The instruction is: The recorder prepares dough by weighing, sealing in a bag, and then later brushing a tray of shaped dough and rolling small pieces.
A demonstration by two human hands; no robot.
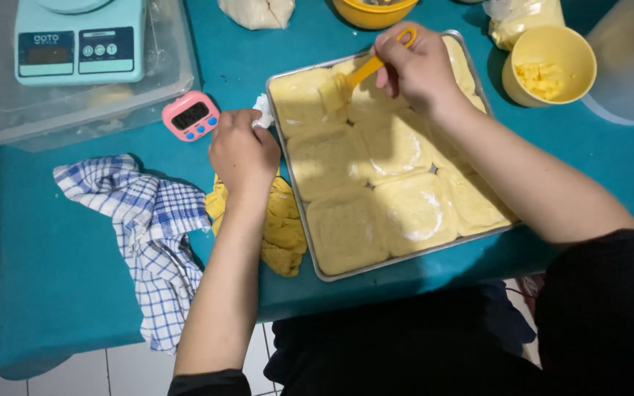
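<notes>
1. A teal table (pixel 67 279) filled most of the view, with pale floor tiles (pixel 111 370) showing beyond its near edge
2. A metal baking tray (pixel 299 198) lay on the table in front of the person, packed with square pale-yellow dough pieces (pixel 346 227) pressed side by side
3. A clear plastic tub (pixel 170 66) stood at the far left corner with a light-blue kitchen scale (pixel 78 40) on top of it
4. A blue-and-white checked cloth (pixel 148 220) lay crumpled left of the tray, partly hanging over the table edge
5. A yellow cloth (pixel 284 235) rested against the tray's left rim
6. A yellow cup (pixel 552 62) holding a pale yellow spread stood right of the tray
7. The right hand (pixel 416 70) was closed around a yellow-handled brush (pixel 361 73), its bristles on a far dough piece
8. The left hand (pixel 243 150) rested at the tray's far-left corner, fingers curled on a white scrap (pixel 263 110)
9. A pink digital timer (pixel 191 116) sat just left of that hand
</notes>
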